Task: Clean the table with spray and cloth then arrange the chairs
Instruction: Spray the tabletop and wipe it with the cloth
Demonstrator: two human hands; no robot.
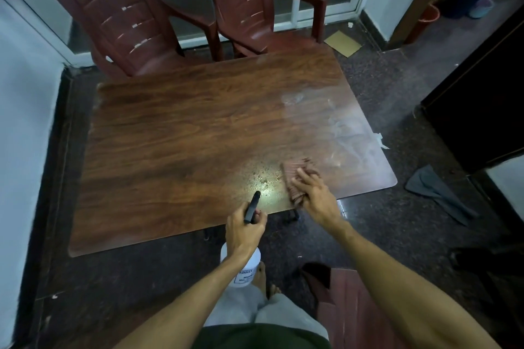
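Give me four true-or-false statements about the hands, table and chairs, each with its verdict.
1. The left hand grips the white plastic spray bottle by its black trigger head. True.
2. The right hand hangs clear of the brown wood-grain table. False: it presses a brown striped cloth onto the top.
3. Two maroon plastic armchairs stand at the table's far side. True.
4. The table top is dry all over. False: spray droplets lie near its near edge.

Dark brown wood-grain rectangular table (184, 136) is carrying 1 crumpled reddish-brown cloth (293, 165) near its front right corner, beside wet spray droplets (262, 180).
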